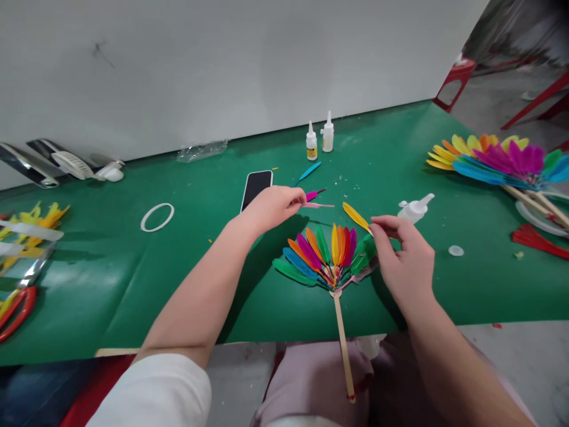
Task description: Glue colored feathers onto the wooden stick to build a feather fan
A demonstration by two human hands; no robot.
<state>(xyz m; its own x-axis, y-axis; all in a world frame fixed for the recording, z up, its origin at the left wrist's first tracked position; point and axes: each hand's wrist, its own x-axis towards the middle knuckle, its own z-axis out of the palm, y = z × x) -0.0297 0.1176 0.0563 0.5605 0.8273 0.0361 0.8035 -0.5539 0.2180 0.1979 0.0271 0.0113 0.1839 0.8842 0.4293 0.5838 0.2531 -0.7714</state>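
My right hand [403, 256] pinches a yellow feather [354, 214] near its quill, above the right side of a feather fan. My left hand [284, 201] reaches over the table with thumb and fingers closed on a thin pale pink feather [320, 206]. Just beyond those fingers lies a magenta feather [313, 194]. The feather fan [335, 249] has green, blue, orange, magenta and yellow feathers spread from a wooden stick handle [342, 344], which sticks out past the table's front edge. A blue feather [310, 171] lies farther back.
Two glue bottles [312, 145] stand at the back; another white bottle [416, 209] lies tilted at right. A phone [256, 185] is beside my left hand. A white ring [157, 217] and red-handled scissors [20, 311] are left. Finished-looking feather fans [507, 160] lie right on the green table [178, 296].
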